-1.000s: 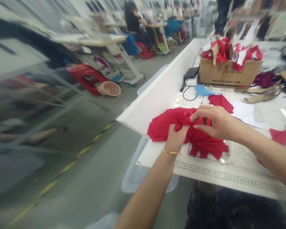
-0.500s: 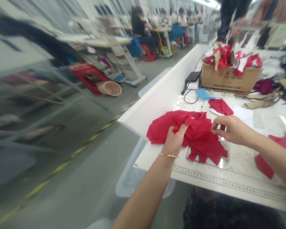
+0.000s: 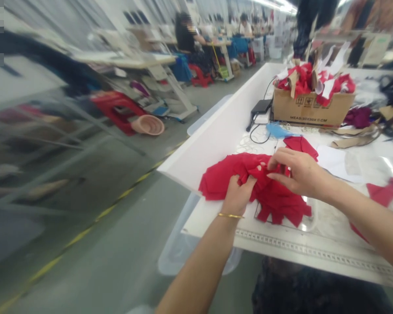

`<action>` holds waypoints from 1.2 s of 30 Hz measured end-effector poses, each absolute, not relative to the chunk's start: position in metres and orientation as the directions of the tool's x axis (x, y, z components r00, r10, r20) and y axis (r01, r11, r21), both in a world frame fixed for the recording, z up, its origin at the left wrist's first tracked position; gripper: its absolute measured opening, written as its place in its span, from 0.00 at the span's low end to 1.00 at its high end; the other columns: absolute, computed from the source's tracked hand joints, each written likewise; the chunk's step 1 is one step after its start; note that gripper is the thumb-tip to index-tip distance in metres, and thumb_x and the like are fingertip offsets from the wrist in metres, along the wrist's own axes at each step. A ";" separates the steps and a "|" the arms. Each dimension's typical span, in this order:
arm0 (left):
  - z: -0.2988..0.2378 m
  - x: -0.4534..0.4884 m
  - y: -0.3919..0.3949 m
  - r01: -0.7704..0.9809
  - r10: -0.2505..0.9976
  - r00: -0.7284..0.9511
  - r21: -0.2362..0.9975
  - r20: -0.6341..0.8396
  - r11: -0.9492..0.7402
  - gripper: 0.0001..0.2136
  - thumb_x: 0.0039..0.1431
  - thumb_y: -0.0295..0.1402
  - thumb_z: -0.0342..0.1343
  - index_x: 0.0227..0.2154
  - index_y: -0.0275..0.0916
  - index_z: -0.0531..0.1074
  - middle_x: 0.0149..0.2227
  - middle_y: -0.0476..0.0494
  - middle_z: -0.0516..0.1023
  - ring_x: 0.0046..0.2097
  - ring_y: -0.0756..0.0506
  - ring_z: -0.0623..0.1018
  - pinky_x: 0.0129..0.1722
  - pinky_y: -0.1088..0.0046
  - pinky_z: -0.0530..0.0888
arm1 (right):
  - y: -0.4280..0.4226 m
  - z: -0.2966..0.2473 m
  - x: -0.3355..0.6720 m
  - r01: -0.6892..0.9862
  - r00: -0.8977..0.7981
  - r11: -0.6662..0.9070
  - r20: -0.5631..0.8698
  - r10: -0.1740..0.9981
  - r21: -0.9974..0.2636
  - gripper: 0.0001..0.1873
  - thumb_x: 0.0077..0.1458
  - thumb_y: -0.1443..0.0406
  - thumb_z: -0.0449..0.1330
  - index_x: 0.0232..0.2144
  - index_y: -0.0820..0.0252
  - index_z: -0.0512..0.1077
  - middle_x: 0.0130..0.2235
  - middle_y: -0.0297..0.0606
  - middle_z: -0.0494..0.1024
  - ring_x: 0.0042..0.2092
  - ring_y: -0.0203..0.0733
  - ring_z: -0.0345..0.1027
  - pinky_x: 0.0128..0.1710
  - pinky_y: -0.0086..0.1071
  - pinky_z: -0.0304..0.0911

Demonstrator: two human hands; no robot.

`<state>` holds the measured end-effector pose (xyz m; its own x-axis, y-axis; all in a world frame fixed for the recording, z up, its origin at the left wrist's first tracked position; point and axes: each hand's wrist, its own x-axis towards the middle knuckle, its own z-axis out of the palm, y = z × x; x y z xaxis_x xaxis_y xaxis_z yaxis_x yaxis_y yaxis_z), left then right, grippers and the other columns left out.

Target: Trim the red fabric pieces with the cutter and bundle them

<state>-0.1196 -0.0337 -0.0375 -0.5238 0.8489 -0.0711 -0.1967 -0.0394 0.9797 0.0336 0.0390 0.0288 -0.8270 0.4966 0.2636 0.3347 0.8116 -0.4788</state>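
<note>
Red cut fabric pieces (image 3: 219, 176) lie in a loose, overlapping pile at the table's near left corner. My left hand (image 3: 239, 192), with a gold bangle at the wrist, is closed on the pile's middle, thumb on top and fingers bunching the cloth. Over the same pile my right hand (image 3: 293, 172) is bent in a pinch, its thumb and fingertips at a raised fold of red fabric close to the left thumb. How much cloth lies between the right fingertips is hard to see. A clear plate (image 3: 311, 220) shows partly under the pile.
A cardboard box (image 3: 311, 109) of red, white and tan scraps stands behind. Nearby are a black device (image 3: 261, 106) with a cable, blue cloth (image 3: 277, 130) and another red piece (image 3: 381, 194). A raised white board (image 3: 216, 117) edges the table's left; a measuring tape (image 3: 281, 246) runs along the front.
My right hand has moved left, from beside the pile onto the red fabric near my left hand. The left hand keeps its hold. The view has shifted slightly.
</note>
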 end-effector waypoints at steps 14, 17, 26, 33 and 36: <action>-0.034 -0.115 -0.032 -0.418 0.868 -0.483 0.901 -0.114 -0.115 0.21 0.40 0.38 0.71 0.38 0.35 0.78 0.36 0.38 0.81 0.49 0.35 0.78 0.51 0.58 0.75 | 0.056 0.011 0.068 0.529 -0.794 0.716 0.031 0.607 -0.454 0.07 0.56 0.71 0.61 0.32 0.57 0.79 0.36 0.36 0.79 0.37 0.38 0.71 0.37 0.31 0.62; -0.036 -0.116 -0.032 -0.395 0.884 -0.457 0.913 -0.097 -0.104 0.19 0.41 0.38 0.71 0.37 0.34 0.78 0.36 0.38 0.81 0.49 0.36 0.78 0.51 0.60 0.75 | 0.054 0.023 0.054 0.465 -0.795 0.743 0.141 0.589 -0.481 0.08 0.56 0.72 0.61 0.33 0.58 0.80 0.34 0.35 0.80 0.34 0.37 0.71 0.36 0.31 0.62; -0.033 -0.119 -0.037 0.022 0.928 -0.314 0.978 0.202 -0.206 0.16 0.40 0.37 0.71 0.32 0.35 0.77 0.31 0.43 0.79 0.44 0.39 0.78 0.44 0.67 0.76 | 0.039 0.036 0.009 0.403 -0.855 0.824 0.157 0.494 -0.398 0.07 0.53 0.75 0.58 0.29 0.64 0.75 0.33 0.38 0.79 0.35 0.39 0.69 0.34 0.31 0.57; -0.038 -0.115 -0.033 -0.184 0.880 -0.472 0.971 0.052 -0.156 0.15 0.42 0.38 0.70 0.31 0.35 0.75 0.30 0.44 0.78 0.40 0.42 0.79 0.43 0.68 0.76 | 0.054 0.011 0.053 0.464 -0.803 0.733 0.113 0.585 -0.497 0.05 0.52 0.68 0.65 0.34 0.61 0.77 0.37 0.38 0.77 0.35 0.38 0.68 0.34 0.30 0.60; -0.040 -0.115 -0.030 -0.313 0.866 -0.499 0.938 -0.031 -0.147 0.18 0.39 0.39 0.72 0.31 0.34 0.76 0.29 0.44 0.78 0.39 0.42 0.79 0.41 0.68 0.77 | 0.060 -0.001 0.066 0.567 -0.816 0.745 -0.114 0.567 -0.351 0.07 0.48 0.68 0.67 0.33 0.59 0.77 0.39 0.38 0.76 0.34 0.38 0.67 0.31 0.30 0.57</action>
